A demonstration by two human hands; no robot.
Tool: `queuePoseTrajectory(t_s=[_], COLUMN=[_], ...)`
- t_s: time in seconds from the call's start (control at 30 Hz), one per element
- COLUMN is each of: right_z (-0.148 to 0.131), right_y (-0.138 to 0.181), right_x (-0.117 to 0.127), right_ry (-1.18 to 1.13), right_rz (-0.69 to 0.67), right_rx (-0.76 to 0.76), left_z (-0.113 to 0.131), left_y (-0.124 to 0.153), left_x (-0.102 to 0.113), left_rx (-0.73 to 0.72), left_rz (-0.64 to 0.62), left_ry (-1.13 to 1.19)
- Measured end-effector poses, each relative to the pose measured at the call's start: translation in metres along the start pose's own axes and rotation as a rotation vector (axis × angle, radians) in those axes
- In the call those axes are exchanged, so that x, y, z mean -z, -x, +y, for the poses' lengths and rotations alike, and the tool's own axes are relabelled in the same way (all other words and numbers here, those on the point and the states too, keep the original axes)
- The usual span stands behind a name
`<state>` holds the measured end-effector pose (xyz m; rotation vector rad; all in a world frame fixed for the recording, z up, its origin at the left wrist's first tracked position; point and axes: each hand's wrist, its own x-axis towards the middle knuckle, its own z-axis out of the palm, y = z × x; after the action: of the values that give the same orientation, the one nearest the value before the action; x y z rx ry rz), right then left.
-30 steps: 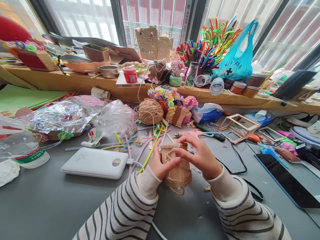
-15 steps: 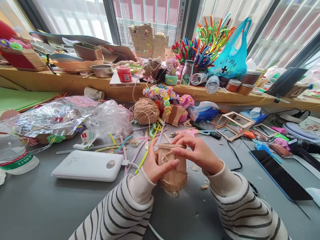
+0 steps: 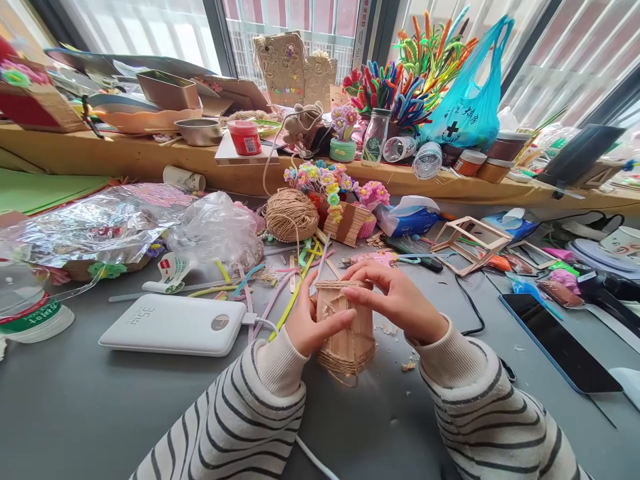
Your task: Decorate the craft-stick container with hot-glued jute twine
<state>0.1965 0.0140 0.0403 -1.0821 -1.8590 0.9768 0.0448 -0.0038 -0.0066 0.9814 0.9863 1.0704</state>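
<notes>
Between my hands is a small container made of wooden craft sticks [image 3: 345, 327], with jute twine wound round its top rim and its bottom. My left hand [image 3: 313, 317] grips its left side, the thumb lying across the front. From the right, my right hand [image 3: 395, 300] holds the upper rim, thumb and fingers pressed on the twine. A loose loop of twine hangs at the base. Behind it, a ball of jute twine [image 3: 291, 215] trails a strand toward the container. The fingertips on the far side are hidden.
To the left lies a white power bank [image 3: 175, 323] with a cable. A dark phone [image 3: 560, 341] is at the right. Several pipe cleaners [image 3: 295, 300] and a wooden stick frame [image 3: 470, 243] lie behind my hands. A cluttered ledge [image 3: 240, 167] runs along the window.
My hands keep their hold on the container, with only slight finger shifts. The whole view has shifted a little; nothing was picked up or let go.
</notes>
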Motion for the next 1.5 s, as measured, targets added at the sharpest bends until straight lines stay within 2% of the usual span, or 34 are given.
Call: queuePoseTrajectory(t_s=[0.4, 0.63, 1.07, 1.37, 1.5], right_z=[0.002, 0.004, 0.007, 0.009, 0.008], right_y=[0.0, -0.002, -0.001, -0.001, -0.001], right_x=[-0.001, 0.0, -0.001, 0.0, -0.002], right_ry=[-0.002, -0.038, -0.062, -0.155, -0.178], right_rz=[0.026, -0.015, 0.008, -0.019, -0.026], right_rx=[-0.048, -0.127, -0.112, -0.149, -0.169], left_z=[-0.012, -0.012, -0.007, 0.0, -0.001], left_y=[-0.001, -0.003, 0.0, -0.002, -0.002], left_x=[0.001, 0.001, -0.001, 0.001, 0.002], left_rx=[-0.12, -0.045, -0.01, 0.016, 0.017], left_rz=[0.056, 0.067, 0.075, -0.01, -0.016], left_ry=[-0.147, -0.113, -0.06, 0.046, 0.017])
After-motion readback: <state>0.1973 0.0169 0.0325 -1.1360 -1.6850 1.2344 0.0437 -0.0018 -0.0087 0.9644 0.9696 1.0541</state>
